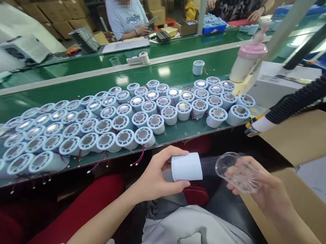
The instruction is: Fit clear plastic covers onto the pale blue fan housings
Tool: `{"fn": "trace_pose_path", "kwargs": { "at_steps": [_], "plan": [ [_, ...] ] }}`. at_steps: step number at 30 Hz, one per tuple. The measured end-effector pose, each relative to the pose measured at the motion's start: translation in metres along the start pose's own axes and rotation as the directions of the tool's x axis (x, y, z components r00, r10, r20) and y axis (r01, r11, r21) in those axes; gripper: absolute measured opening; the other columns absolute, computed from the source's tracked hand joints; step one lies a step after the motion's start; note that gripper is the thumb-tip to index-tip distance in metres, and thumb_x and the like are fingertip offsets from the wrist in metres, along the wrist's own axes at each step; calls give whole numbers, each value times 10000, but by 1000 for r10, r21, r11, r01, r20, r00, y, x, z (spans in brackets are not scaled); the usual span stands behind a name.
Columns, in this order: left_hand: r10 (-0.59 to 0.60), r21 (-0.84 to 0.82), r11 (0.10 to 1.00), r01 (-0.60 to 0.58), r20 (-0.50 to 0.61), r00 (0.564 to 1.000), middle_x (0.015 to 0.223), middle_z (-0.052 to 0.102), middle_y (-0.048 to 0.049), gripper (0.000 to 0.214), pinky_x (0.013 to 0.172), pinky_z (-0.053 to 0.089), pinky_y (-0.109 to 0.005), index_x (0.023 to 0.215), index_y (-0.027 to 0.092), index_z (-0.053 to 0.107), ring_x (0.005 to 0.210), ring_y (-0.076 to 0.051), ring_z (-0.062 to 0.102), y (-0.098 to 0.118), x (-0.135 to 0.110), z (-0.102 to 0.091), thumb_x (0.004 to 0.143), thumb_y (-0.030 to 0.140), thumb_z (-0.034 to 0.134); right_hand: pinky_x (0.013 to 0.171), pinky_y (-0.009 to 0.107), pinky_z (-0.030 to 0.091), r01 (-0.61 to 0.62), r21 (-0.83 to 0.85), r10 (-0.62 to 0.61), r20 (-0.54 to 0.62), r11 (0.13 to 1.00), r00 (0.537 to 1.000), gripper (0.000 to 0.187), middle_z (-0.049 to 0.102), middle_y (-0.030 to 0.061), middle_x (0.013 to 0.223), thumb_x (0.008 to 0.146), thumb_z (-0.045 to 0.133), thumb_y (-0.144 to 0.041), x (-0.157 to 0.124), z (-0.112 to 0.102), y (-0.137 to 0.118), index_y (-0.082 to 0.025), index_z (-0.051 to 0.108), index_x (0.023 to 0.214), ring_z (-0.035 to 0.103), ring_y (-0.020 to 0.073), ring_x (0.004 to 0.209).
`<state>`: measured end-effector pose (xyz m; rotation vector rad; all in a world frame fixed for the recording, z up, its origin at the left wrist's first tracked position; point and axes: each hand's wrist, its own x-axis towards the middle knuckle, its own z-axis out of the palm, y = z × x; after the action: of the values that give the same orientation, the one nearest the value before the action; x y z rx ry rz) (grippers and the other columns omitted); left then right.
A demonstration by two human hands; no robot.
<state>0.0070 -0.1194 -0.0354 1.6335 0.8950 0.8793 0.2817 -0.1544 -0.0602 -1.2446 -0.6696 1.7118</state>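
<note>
Head: white cylinder [187, 167], clear cup [229, 164]

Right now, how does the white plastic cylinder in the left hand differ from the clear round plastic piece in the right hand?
The white plastic cylinder is opaque; the clear round plastic piece is see-through. The cylinder lies on its side in the left hand; the clear piece is tilted, rim toward the cylinder, in the right hand. The cylinder looks longer, the clear piece shallower. Both are round and hand-held.
</note>
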Motion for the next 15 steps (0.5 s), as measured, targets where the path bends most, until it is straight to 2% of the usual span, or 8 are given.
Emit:
{"fn": "trace_pose_path", "kwargs": {
  "at_steps": [2, 3, 5, 6, 8, 10, 12, 15],
  "plan": [
    [54, 65, 997, -47, -119, 991, 1068, 563, -49, 514, 709, 508, -245, 1156, 249, 533, 872, -153, 573, 3, -11, -4, 701, 191, 764, 709, 374, 571, 50, 4, -51, 16, 999, 999, 359, 712, 55, 942, 729, 679, -541, 1, -6, 3, -252, 617, 934, 701, 265, 808],
    [85, 112, 992, -66, -169, 982, 1037, 559, -45, 507, 689, 494, -247, 1142, 243, 528, 849, -151, 562, 5, -16, -4, 693, 183, 756, 757, 381, 559, 93, -28, -91, 59, 995, 994, 360, 699, 56, 991, 736, 671, -553, 3, -6, 5, -261, 632, 943, 691, 271, 863],
    [161, 219, 970, -109, -234, 959, 1003, 564, -47, 505, 687, 484, -268, 1123, 232, 519, 845, -164, 563, 9, -24, -3, 673, 166, 738, 742, 352, 529, 209, -141, -176, 219, 968, 960, 360, 663, 57, 1057, 755, 649, -575, 7, -1, 9, -264, 655, 935, 664, 263, 889],
    [211, 280, 950, -139, -249, 945, 1005, 571, -53, 514, 700, 487, -283, 1123, 228, 513, 862, -175, 574, 11, -26, -1, 663, 157, 732, 708, 332, 508, 280, -200, -209, 314, 939, 926, 371, 647, 63, 1067, 769, 626, -594, 9, 5, 10, -254, 665, 913, 646, 262, 893],
    [319, 408, 891, -199, -252, 914, 1046, 582, -74, 547, 744, 504, -312, 1140, 221, 500, 917, -198, 598, 15, -30, 3, 646, 135, 720, 661, 313, 458, 397, -281, -232, 476, 874, 848, 425, 632, 74, 1019, 825, 532, -628, 12, 20, 8, -224, 663, 826, 608, 253, 866],
    [405, 527, 816, -236, -230, 885, 1090, 579, -95, 569, 771, 520, -318, 1157, 208, 487, 943, -200, 609, 17, -33, 7, 642, 118, 714, 664, 313, 429, 447, -340, -211, 550, 827, 808, 462, 631, 68, 931, 899, 430, -601, 12, 37, 1, -212, 644, 773, 579, 236, 826],
    [448, 612, 751, -249, -195, 872, 1109, 568, -112, 567, 766, 535, -299, 1163, 188, 478, 932, -187, 613, 18, -35, 11, 652, 117, 713, 685, 311, 413, 475, -431, -181, 564, 768, 806, 377, 634, 41, 876, 949, 420, -500, 9, 52, -8, -222, 642, 822, 560, 206, 775],
    [477, 689, 676, -261, -140, 868, 1112, 555, -130, 529, 737, 553, -273, 1165, 160, 477, 909, -176, 617, 17, -37, 12, 693, 134, 713, 723, 307, 395, 554, -562, -202, 566, 615, 799, 146, 647, 8, 898, 927, 540, -347, 5, 69, -20, -246, 641, 953, 546, 186, 795]
  ]
}}
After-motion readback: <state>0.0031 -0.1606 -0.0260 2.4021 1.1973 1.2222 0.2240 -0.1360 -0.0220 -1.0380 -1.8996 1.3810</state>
